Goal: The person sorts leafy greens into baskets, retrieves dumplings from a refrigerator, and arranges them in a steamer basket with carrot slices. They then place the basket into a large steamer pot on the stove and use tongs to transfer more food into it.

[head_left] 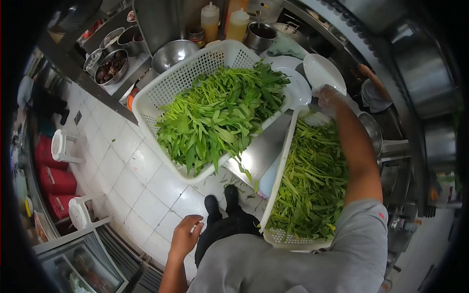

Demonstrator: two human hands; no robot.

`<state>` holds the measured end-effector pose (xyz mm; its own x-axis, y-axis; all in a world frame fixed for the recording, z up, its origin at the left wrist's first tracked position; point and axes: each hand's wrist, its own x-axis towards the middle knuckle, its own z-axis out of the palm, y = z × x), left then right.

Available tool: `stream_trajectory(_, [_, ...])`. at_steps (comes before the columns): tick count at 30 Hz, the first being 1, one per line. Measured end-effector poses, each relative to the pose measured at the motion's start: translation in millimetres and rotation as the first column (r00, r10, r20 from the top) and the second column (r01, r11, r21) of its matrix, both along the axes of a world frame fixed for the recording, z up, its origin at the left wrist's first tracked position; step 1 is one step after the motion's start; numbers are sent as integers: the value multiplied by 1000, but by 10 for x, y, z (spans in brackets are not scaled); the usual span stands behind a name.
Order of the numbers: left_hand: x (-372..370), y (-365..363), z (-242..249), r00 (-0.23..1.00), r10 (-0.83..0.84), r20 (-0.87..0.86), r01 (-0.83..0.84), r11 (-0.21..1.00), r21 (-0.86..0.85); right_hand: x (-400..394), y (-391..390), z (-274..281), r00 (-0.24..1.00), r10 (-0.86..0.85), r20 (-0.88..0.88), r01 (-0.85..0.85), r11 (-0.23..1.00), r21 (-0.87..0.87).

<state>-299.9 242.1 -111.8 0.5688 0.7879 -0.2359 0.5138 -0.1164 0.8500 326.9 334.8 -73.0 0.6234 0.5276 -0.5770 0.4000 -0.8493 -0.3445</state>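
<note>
The right hand, beyond the right-hand basket, has its fingers closed on the near edge of a white oval plate. This plate is tilted, just right of some white plates on the far side of the worktop. The left hand hangs near the body over the tiled floor, its fingers loosely curled and holding nothing.

Between the hands are two white perforated baskets: the left basket carries a heap of leafy greens, some stems drooping over its near right edge, and the right basket holds more cut greens beneath the right forearm. Beyond the left basket stand squeeze bottles and a steel bowl.
</note>
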Motion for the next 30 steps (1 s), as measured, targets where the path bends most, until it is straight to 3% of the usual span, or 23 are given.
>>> stream_trajectory(2, [60,-11,2,999,-28,-25,29,1000,11,302,33,-391,994,-91,-52,88,994,-70])
stream_trajectory(5, [81,-30,-16,997,61,-51,-62,998,-17,1159,122,-1289,836,-506,-213,498,862,-93])
stream_trajectory(6, [63,-51,-59,994,87,-71,-89,996,-28,1046,129,-1192,838,-508,-200,496,862,-107])
stream_trajectory(7, [56,-54,-88,994,89,-69,-92,995,-46,734,187,-958,972,-209,-111,193,971,-139])
stream_trajectory(8, [48,-52,-112,991,102,-82,-106,994,-42,462,249,-780,992,122,-42,-128,972,-197])
stream_trajectory(9, [41,-60,-135,989,113,-99,-117,992,-37,341,276,-757,991,124,-43,-131,969,-211])
stream_trajectory(10, [42,-65,-166,989,108,-101,-112,993,-30,252,265,-765,978,-193,-83,180,974,-141])
stream_trajectory(11, [48,-70,-184,989,105,-101,-109,993,-37,201,241,-736,863,-485,-138,479,874,-77])
stream_trajectory(12, [72,-64,-208,990,99,-100,-103,994,-39,180,197,-663,864,-485,-133,479,875,-74])
stream_trajectory(13, [93,-64,-230,991,92,-99,-97,994,-44,170,115,-591,991,-78,-107,73,996,-45])
stream_trajectory(14, [116,-59,-246,992,91,-93,-95,994,-48,197,52,-545,936,343,-73,-346,937,-34])
stream_trajectory(17, [175,-30,-291,996,64,-68,-68,996,-61,452,-18,-838,903,427,-47,-421,902,92])
stream_trajectory(18, [171,-20,-318,996,56,-76,-60,997,-48,452,-8,-807,906,420,-47,-415,906,81])
stream_trajectory(19, [164,-12,-343,995,48,-85,-51,998,-34,144,125,-542,984,128,-124,-118,989,83])
stream_trajectory(20, [162,-8,-366,995,46,-84,-49,998,-35,-63,189,-360,965,-173,-197,189,980,66])
stream_trajectory(21, [155,-4,-384,996,42,-82,-45,998,-41,-113,148,-319,965,-178,-193,192,979,61])
stream_trajectory(23, [150,0,-423,996,46,-77,-49,998,-48,-180,118,-249,863,-153,-481,361,853,377])
stream_trajectory(27, [156,6,-433,997,35,-71,-39,998,-56,-199,217,-87,871,-244,-427,449,749,487])
stream_trajectory(29, [129,3,-451,997,1,-79,-2,1000,-13,-168,127,10,985,-171,-23,155,824,545])
stream_trajectory(30, [117,6,-431,997,-10,-74,10,1000,-7,-149,46,98,984,-177,-29,163,815,556])
